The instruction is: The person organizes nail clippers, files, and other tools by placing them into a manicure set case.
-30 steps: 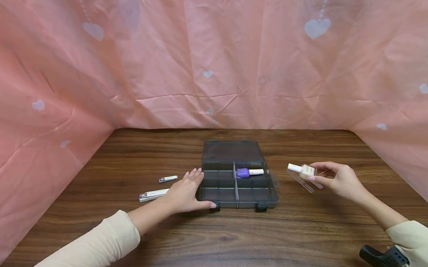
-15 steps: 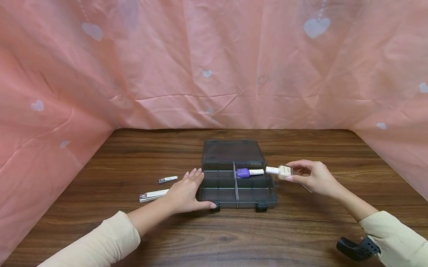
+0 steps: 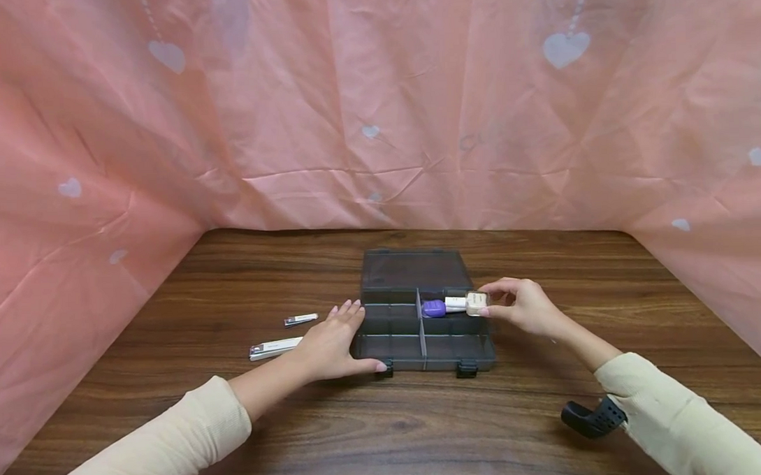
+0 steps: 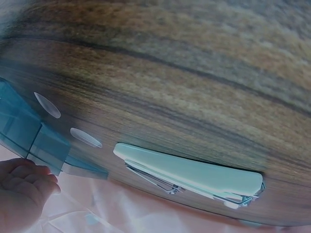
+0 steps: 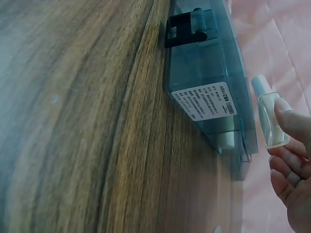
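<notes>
My right hand (image 3: 524, 306) pinches a cream nail polish bottle (image 3: 476, 303) by its glass body, white cap pointing left, over the back right compartment of a dark see-through organizer box (image 3: 393, 345). In the right wrist view, thumb and fingers hold the bottle (image 5: 269, 119) just above the box's side wall. A purple nail polish bottle (image 3: 433, 308) lies in that compartment, its cap partly covered by the cream one. My left hand (image 3: 330, 344) rests along the box's left side, fingers straight and thumb at the front left latch.
The box lid (image 3: 414, 268) lies folded back behind it. Left of the box are a small nail clipper (image 3: 301, 319) and a larger nail clipper (image 3: 274, 348), partly behind my left hand. A divider (image 3: 421, 327) splits the box. A pink curtain (image 3: 376, 126) borders the table.
My right hand has carried the cream nail polish bottle leftward, from beside the box to over its back right compartment. The left hand stays in place.
</notes>
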`<state>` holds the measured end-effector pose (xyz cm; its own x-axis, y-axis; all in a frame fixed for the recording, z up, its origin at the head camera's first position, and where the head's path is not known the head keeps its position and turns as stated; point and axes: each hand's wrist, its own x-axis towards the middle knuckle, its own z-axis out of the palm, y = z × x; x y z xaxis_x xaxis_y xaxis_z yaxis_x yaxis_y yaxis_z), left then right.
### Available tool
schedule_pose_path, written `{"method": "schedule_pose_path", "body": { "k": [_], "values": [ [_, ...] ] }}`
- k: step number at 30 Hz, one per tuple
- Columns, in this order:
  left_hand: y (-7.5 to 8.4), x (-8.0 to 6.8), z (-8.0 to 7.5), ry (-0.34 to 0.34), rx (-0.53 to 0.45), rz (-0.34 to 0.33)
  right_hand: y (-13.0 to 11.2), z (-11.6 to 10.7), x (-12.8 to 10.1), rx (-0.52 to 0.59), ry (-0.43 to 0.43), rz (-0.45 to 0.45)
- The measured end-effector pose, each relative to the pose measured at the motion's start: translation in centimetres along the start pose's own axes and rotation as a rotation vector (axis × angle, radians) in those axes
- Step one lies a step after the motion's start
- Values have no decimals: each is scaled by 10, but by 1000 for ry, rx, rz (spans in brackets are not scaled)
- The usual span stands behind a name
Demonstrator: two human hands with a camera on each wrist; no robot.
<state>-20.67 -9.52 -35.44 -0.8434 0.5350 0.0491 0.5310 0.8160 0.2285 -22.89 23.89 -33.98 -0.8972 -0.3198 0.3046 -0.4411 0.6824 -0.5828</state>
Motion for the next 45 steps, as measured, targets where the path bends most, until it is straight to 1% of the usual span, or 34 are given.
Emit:
{"method": "schedule_pose_path", "body": {
  "k": [3, 7, 13, 18, 23, 29, 32, 34, 36, 38, 41, 45],
  "values": [
    [1, 0, 0, -3, -4, -3, 2, 4, 4, -31, -9, -29],
    [1, 0, 0, 0, 0, -5, 1, 9, 7, -38, -30, -43],
    [2, 0, 0, -1, 4, -3, -1, 13, 10, -50, -83, -16],
    [2, 0, 1, -4, 0, -6, -3, 15, 11, -82, -124, -9],
    [2, 0, 0, 0, 0, -1, -5, 15, 13, -111, -164, -34],
    [2, 0, 1, 2, 3, 1, -7, 14, 15, -137, -264, -79],
    [2, 0, 1, 8, 3, 6, -6, 13, 15, -150, -290, -106],
    [2, 0, 2, 14, 2, 12, -6, 13, 14, -145, -280, -105],
    [2, 0, 2, 18, -2, 16, -6, 12, 13, -131, -246, -83],
    [2, 0, 3, 17, -8, 19, -5, 12, 10, -114, -197, -59],
    [2, 1, 3, 12, -10, 20, -3, 9, 6, -100, -110, -45],
    [2, 0, 1, 11, -5, 20, -1, 3, 1, -111, -13, -54]
  ]
}}
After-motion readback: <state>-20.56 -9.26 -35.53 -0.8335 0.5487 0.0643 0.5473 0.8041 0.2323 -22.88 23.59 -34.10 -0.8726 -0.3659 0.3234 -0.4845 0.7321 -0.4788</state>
